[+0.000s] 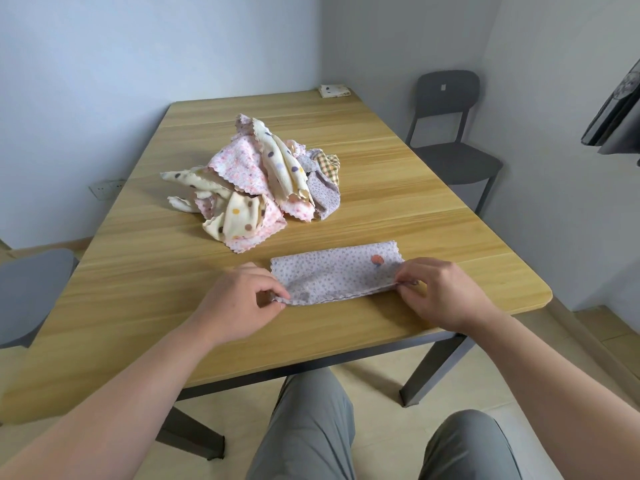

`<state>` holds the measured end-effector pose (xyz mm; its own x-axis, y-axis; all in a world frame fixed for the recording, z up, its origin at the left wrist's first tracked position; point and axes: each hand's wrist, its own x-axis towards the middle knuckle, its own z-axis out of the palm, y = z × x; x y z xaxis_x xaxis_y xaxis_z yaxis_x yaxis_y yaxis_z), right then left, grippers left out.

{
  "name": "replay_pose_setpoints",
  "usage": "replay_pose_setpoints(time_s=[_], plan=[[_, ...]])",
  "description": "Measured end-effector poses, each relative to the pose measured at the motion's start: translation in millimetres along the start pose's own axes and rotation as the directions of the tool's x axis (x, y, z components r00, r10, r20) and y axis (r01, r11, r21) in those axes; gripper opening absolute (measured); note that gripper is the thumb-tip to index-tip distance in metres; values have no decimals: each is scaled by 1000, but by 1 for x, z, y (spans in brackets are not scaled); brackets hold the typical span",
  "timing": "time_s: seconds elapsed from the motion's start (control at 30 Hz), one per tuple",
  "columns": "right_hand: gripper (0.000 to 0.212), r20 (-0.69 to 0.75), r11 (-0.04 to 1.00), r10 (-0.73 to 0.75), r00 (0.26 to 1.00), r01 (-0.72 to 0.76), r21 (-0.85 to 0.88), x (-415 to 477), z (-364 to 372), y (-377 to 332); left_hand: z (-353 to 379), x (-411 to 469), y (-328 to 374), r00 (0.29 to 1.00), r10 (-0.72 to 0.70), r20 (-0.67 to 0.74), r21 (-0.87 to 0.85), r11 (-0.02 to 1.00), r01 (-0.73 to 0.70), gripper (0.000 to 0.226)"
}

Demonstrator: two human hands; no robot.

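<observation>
A lilac cloth with small flowers [337, 273] lies folded into a long strip on the wooden table [138, 289], close to the near edge. My left hand [239, 303] pinches the strip's near left corner. At the near right corner, my right hand [441, 292] pinches the cloth between thumb and fingers. A small orange motif shows near the right end of the strip.
A loose pile of patterned cloths [258, 181] sits mid-table behind the strip. A small folded stack [334, 90] lies at the far corner. One grey chair [450, 133] stands to the right and another [31, 292] to the left. My knees are under the near edge.
</observation>
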<state>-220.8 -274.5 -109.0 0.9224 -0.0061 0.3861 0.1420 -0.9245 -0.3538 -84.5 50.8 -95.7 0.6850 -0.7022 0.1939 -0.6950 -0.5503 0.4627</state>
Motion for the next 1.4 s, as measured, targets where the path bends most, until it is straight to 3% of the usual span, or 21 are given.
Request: replay_pose_setpoints(time_s=[0.17,0.3,0.47,0.6,0.77,0.93,1.03,1.2,1.4], plan=[[9,-70,997,80,994,-80,14,-3,-3,-1,-2,5,10,996,2,-87,-19,1000,-4,14],[9,-143,966,228,963,-206,155,17,-11,-8,-14,24,20,989,-114,-96,-132,986,101,10],[9,-25,804,475,880,-422,419,58,-24,-19,-33,60,18,936,-301,-183,-408,889,207,20],[4,-81,809,472,878,-394,436,77,-29,-23,-45,78,19,924,-310,-226,-459,870,180,21],[7,-203,877,375,905,-275,394,64,-25,-25,-36,61,12,928,-221,-302,-434,898,72,18],[14,-114,973,145,983,-121,198,20,2,-15,8,16,-2,988,-49,-149,-227,974,14,27],[10,-34,973,176,984,-168,159,7,14,-8,25,3,-11,991,26,-130,-90,995,-38,21],[8,-28,976,171,985,-165,145,5,13,-6,22,8,-6,995,63,-81,46,997,-59,14],[7,-31,973,189,981,-183,143,2,13,-2,14,11,-3,999,42,-18,83,996,-40,11]])
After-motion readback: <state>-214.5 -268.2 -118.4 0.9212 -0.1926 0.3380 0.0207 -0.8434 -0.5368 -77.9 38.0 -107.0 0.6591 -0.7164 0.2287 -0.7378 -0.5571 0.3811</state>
